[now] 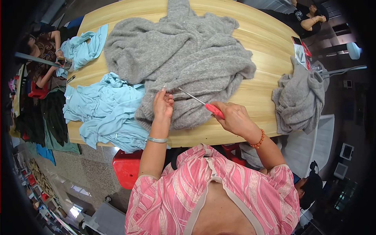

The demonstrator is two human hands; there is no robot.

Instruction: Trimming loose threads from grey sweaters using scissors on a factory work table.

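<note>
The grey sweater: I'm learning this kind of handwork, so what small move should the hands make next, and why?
Probably ease the thin metal tip of the red-handled tool a little further left toward the pinched spot. The left hand pinches the edge of the grey sweater on the wooden table, the right hand grips the red handle, and the tip lies just short of the left fingers.

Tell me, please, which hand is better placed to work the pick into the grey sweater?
Probably the right hand: it already grips the red-handled pick, aimed toward the left hand pinching the grey sweater.
</note>
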